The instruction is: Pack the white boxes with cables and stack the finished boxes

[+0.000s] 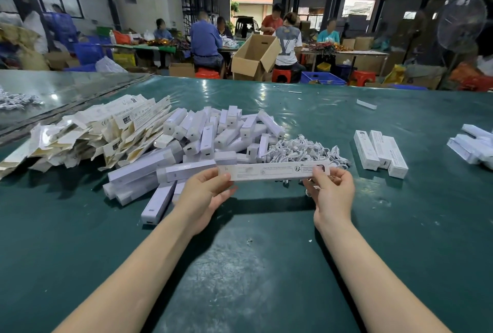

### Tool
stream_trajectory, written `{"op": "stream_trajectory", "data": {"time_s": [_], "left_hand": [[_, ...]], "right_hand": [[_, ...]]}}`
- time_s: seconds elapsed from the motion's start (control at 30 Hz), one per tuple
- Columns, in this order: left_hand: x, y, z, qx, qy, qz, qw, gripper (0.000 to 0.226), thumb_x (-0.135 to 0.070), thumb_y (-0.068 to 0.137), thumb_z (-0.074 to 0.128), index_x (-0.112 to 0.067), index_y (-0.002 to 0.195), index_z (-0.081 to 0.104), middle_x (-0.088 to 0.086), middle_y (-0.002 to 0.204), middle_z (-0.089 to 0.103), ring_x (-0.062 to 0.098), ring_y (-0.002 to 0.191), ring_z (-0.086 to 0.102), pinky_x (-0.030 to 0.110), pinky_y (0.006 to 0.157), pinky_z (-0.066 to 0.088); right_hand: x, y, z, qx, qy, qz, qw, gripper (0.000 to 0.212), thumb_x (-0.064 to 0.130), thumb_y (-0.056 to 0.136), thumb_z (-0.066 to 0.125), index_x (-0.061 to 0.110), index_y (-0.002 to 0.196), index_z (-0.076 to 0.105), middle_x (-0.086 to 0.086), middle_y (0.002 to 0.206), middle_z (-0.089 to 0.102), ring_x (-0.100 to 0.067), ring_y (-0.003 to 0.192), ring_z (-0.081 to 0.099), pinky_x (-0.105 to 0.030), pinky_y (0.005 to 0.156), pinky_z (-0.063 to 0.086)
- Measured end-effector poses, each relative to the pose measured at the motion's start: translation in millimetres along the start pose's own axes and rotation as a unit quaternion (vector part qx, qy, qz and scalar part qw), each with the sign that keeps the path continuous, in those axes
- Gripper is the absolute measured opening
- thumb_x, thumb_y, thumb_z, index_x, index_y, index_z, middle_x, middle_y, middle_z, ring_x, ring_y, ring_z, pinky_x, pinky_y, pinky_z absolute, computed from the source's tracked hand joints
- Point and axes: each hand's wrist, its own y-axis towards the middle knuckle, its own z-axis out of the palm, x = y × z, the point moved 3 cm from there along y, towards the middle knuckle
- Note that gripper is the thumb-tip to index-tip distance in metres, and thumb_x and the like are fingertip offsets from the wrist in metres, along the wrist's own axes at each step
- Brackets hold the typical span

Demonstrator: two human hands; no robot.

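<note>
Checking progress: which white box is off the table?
The long printed box, pinched at its ends by left hand and right hand; the rest lie on the green table.

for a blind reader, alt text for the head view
The left hand and right hand hold a white box by its ends over a green table. Behind lie a heap of boxes and cables; closed boxes lie at right.

A packing workshop: workers (205, 39) at tables, cardboard cartons (253, 56).
</note>
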Motion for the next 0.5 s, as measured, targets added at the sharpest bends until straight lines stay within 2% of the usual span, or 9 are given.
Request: {"op": "stream_trajectory", "data": {"time_s": [0.1, 0.17, 0.27, 0.4, 0.5], "left_hand": [[-1, -3, 6, 0.016, 0.002, 0.056, 0.998, 0.015, 0.006, 0.088, 0.049, 0.000, 0.087, 0.063, 0.004, 0.077, 0.072, 0.010, 0.073, 0.069, 0.019, 0.073, 0.056], [-3, -5, 6, 0.013, 0.084, 0.108, 0.991, 0.014, 0.005, 0.085, 0.055, -0.005, 0.084, 0.066, -0.001, 0.076, 0.072, 0.007, 0.073, 0.067, 0.019, 0.077, 0.055], [-5, -10, 10, 0.044, 0.194, 0.154, 0.968, 0.019, 0.006, 0.080, 0.062, -0.012, 0.077, 0.067, -0.009, 0.069, 0.070, 0.001, 0.068, 0.062, 0.015, 0.075, 0.050], [-6, -16, 16, 0.136, 0.217, 0.135, 0.957, 0.033, 0.005, 0.081, 0.060, -0.023, 0.071, 0.074, -0.013, 0.073, 0.070, -0.002, 0.072, 0.062, 0.010, 0.075, 0.047], [-10, -18, 16, 0.168, 0.230, 0.129, 0.950, 0.025, -0.007, 0.077, 0.067, -0.031, 0.073, 0.074, -0.013, 0.077, 0.067, 0.004, 0.076, 0.057, 0.014, 0.078, 0.044]], "right_hand": [[-2, -5, 3, -0.001, 0.049, 0.027, 0.998, 0.023, 0.008, 0.089, 0.058, 0.015, 0.079, 0.039, -0.008, 0.089, 0.049, -0.014, 0.068, 0.051, -0.027, 0.060, 0.057], [-2, -6, 1, -0.026, 0.067, 0.044, 0.996, 0.026, 0.018, 0.088, 0.062, 0.014, 0.078, 0.038, -0.006, 0.079, 0.051, -0.016, 0.065, 0.051, -0.030, 0.055, 0.057], [1, -3, -7, -0.085, 0.056, 0.053, 0.993, 0.033, 0.026, 0.084, 0.067, 0.015, 0.076, 0.037, -0.003, 0.079, 0.050, -0.014, 0.072, 0.054, -0.030, 0.052, 0.052], [3, 2, -12, -0.109, 0.044, 0.064, 0.991, 0.030, 0.016, 0.082, 0.068, 0.016, 0.076, 0.039, -0.001, 0.081, 0.053, -0.012, 0.070, 0.054, -0.028, 0.049, 0.050], [2, 3, -13, -0.109, 0.041, 0.079, 0.990, 0.026, 0.008, 0.082, 0.063, 0.017, 0.076, 0.040, -0.002, 0.085, 0.051, -0.015, 0.072, 0.053, -0.027, 0.050, 0.049]]}}
